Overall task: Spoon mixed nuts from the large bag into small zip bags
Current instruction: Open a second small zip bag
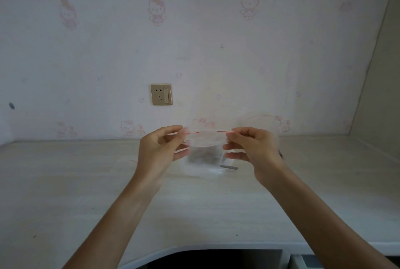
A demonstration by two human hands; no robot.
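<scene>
Left hand (pixel 161 149) and right hand (pixel 249 147) each pinch-grip end of small clear red-striped zip bag (pixel 206 140), held above pale wooden counter (pixel 86 193). Advice: part lips evenly (film blurry), keep mouth level.

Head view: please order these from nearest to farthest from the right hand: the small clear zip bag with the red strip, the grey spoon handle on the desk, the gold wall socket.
1. The small clear zip bag with the red strip: the right hand pinches its top corner.
2. The grey spoon handle: on the desk, just below the hand.
3. The gold wall socket: on the wall, up and to the left.
</scene>
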